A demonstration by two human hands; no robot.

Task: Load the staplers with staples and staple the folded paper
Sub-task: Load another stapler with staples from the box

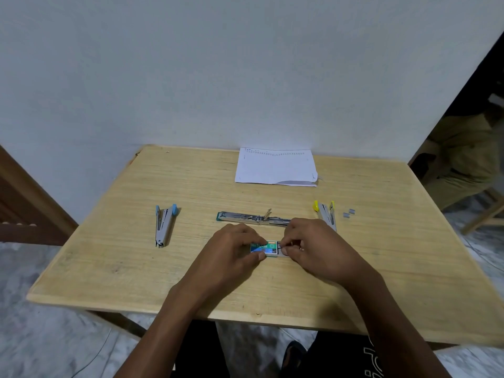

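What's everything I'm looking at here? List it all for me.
table: one, light wood, against the wall
paper: one, white, far edge of table, middle
blue stapler: one, blue-tipped metal, opened, left side
green stapler: one, green-ended metal, opened flat, centre
yellow stapler: one, yellow-tipped metal, opened, right side
loose staples: two strips, grey, right of yellow stapler
staple box: one, green and blue, between the hands
left hand: one, grips the staple box
right hand: one, pinches the box's tray at its right end
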